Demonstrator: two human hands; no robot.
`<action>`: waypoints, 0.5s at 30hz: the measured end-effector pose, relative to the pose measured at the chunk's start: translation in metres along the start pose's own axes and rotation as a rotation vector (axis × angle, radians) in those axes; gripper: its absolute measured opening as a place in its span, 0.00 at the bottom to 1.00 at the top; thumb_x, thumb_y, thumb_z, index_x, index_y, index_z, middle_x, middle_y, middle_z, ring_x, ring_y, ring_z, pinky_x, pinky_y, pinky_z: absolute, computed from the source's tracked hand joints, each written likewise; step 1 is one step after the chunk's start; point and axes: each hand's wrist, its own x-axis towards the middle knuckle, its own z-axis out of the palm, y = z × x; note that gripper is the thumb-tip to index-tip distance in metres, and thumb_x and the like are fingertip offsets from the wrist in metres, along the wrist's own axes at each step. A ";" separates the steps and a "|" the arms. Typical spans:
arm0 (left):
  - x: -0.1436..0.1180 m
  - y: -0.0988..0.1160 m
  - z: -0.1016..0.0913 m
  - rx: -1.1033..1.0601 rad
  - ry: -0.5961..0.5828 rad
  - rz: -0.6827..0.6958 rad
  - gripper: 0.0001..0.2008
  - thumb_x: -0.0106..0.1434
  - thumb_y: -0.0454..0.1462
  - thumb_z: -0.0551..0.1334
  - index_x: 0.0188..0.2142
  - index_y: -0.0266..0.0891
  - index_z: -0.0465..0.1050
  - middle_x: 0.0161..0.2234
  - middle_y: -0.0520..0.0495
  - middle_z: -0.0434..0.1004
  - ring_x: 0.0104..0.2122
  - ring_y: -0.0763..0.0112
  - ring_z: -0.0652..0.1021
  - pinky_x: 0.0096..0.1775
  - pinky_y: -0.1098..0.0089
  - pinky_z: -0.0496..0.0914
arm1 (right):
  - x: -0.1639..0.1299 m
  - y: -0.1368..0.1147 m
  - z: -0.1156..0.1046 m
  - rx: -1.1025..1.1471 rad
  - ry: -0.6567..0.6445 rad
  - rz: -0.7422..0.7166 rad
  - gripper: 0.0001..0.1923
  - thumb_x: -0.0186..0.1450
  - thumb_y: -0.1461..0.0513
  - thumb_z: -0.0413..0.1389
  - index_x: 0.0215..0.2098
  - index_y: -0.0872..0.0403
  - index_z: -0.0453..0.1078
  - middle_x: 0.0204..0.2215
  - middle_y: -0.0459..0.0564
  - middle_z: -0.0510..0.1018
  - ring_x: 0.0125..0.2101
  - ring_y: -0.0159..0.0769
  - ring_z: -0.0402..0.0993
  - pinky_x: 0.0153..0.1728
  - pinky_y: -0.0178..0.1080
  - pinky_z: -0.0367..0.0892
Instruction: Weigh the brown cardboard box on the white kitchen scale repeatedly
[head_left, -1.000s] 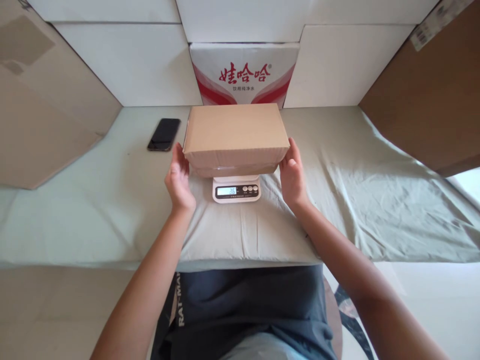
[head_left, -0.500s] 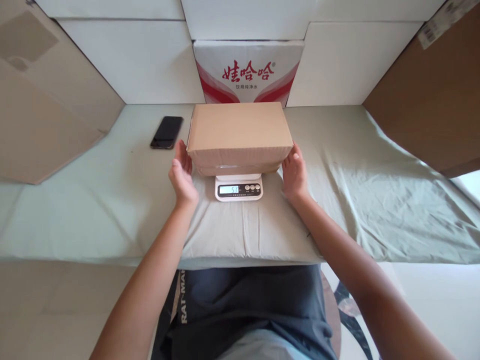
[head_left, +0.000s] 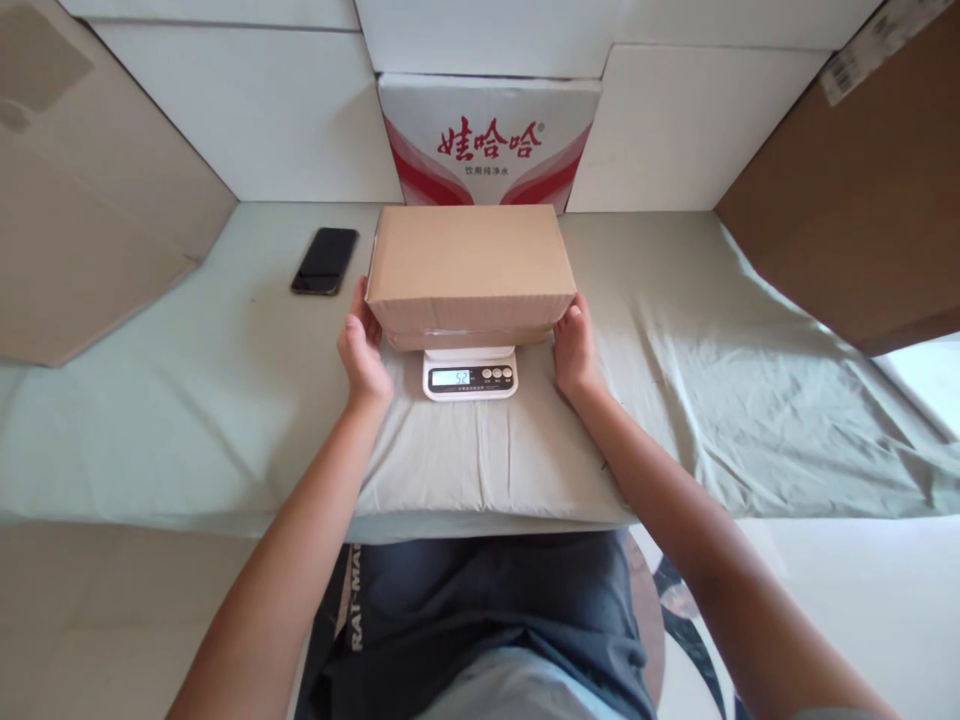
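A brown cardboard box [head_left: 471, 255] rests on a small white kitchen scale [head_left: 470, 390], whose plate it mostly hides. The scale's lit display [head_left: 451, 378] seems to read 52. My left hand [head_left: 365, 350] is against the box's left side, its thumb toward me and its fingers partly behind the corner. At the opposite side my right hand [head_left: 576, 345] presses on the lower right corner, with most of its fingertips hidden by the box. Between them the two hands hold the box at its sides.
A dark phone [head_left: 325, 261] lies on the pale green cloth [head_left: 187, 420] left of the box. Behind stands a white carton with red lettering [head_left: 491, 140], among white panels [head_left: 247, 110]. Large cardboard panels flank the cloth at left [head_left: 97, 200] and right [head_left: 847, 200].
My right hand has closed in on the box's side, and the left also sits closer to it. The display has gone from about 51 to 52. The view has shifted slightly.
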 end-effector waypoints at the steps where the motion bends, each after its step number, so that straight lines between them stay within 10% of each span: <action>1: 0.000 -0.001 0.000 0.005 -0.001 0.004 0.42 0.63 0.68 0.55 0.61 0.41 0.75 0.66 0.38 0.75 0.70 0.51 0.70 0.66 0.57 0.69 | -0.001 -0.001 0.001 -0.004 0.008 -0.006 0.36 0.64 0.33 0.51 0.65 0.36 0.65 0.75 0.38 0.62 0.79 0.44 0.47 0.79 0.60 0.46; 15: 0.001 -0.002 -0.008 0.038 0.037 -0.004 0.39 0.63 0.67 0.57 0.60 0.43 0.77 0.65 0.40 0.76 0.68 0.50 0.72 0.65 0.57 0.71 | -0.005 0.007 0.000 -0.016 0.051 0.021 0.30 0.67 0.38 0.51 0.62 0.38 0.68 0.69 0.43 0.72 0.75 0.46 0.57 0.76 0.60 0.56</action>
